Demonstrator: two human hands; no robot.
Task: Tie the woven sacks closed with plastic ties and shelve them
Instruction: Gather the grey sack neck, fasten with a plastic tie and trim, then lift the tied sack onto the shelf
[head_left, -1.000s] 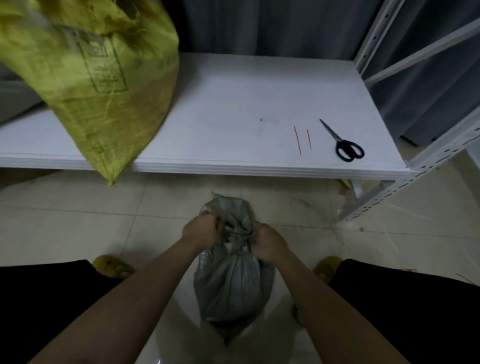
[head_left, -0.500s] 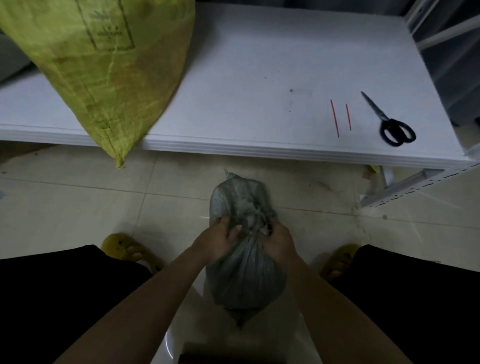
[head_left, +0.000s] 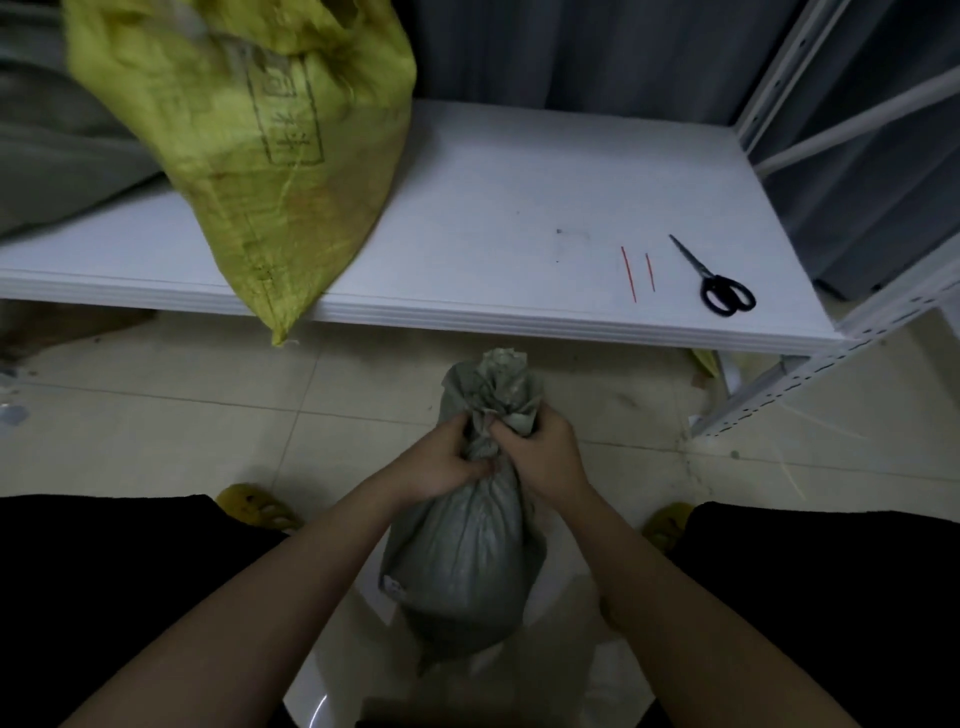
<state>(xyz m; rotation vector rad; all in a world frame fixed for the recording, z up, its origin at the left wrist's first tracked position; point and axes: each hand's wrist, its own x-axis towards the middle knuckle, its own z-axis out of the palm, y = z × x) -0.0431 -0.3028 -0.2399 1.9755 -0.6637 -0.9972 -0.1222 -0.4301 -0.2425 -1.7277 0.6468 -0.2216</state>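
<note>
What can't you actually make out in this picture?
- Head view: any tie on the grey sack; the left hand and right hand cover its neck.
- Yellow sack print: blurred.
- Its top: cut off by the frame edge.

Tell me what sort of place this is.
Probably a storeroom or packing area: a white slotted-metal shelving rack over a tiled floor, a filled yellow woven sack lying on its shelf board, and scissors beside red ties.

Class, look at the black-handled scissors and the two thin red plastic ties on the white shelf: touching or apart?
Apart. The head view shows bare white shelf between the black-handled scissors and the nearer red plastic tie.
</note>
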